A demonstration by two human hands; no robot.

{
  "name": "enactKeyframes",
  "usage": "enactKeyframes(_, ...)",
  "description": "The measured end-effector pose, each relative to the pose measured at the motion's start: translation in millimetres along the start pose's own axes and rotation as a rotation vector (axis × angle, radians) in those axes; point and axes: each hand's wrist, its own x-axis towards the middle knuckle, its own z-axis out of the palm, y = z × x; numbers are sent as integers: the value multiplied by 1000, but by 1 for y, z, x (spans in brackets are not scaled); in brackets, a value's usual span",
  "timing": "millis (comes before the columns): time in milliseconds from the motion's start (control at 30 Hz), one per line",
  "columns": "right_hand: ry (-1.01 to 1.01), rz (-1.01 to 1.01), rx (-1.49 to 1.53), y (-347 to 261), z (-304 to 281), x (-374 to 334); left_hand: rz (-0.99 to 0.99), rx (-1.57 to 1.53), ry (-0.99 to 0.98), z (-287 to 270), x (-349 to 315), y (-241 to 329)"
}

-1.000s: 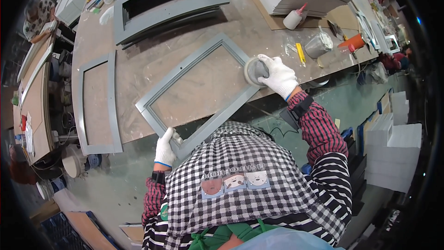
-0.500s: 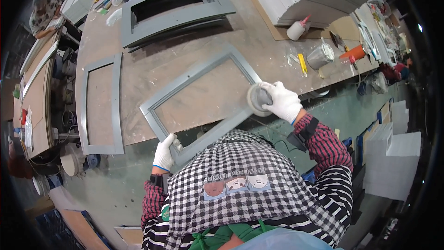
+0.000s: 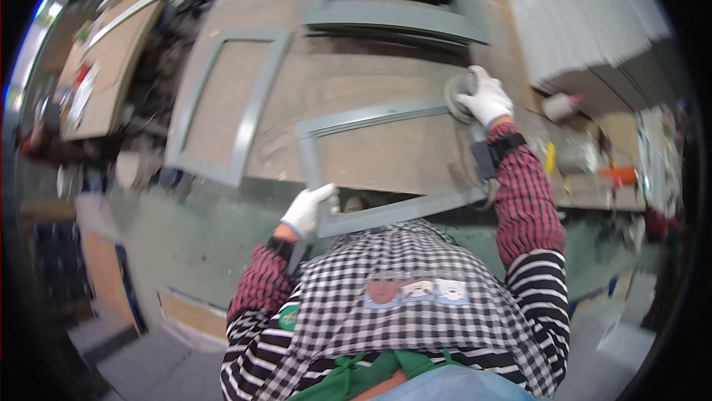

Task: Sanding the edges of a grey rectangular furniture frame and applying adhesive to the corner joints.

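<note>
A grey rectangular frame (image 3: 371,117) lies partly on the table, its near side reaching past the table edge to my apron. My left hand (image 3: 310,210), in a white glove, is closed around the frame's near left corner. In my right hand (image 3: 487,97), also gloved, is a round hand sander (image 3: 455,98) with a pale rim. It rests at the far right corner of the frame, and my right forearm passes over the frame's right side, hiding part of it.
Another grey frame (image 3: 252,115) lies to the left on the table (image 3: 386,78). Beyond stands a stack of grey frames (image 3: 393,28). White panels (image 3: 586,22) are piled at the right, near a bottle (image 3: 561,106), a yellow cutter (image 3: 550,158) and an orange object (image 3: 618,176).
My right hand has moved the sander from the frame's right side to its far right corner. The left hand keeps its corner. The whole view has turned and shifted.
</note>
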Motion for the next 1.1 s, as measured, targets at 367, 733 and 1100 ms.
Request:
enactKeyframes(367,-223,-613,115,-205,46,-86,100,57,-25,3,16,-17)
enactKeyframes(733,-265,-512,137,-212,48,-79,57,-118,40,-2,23,-21)
enactKeyframes(1100,35,77,25,0,3,2,91,-57,85,3,19,-22)
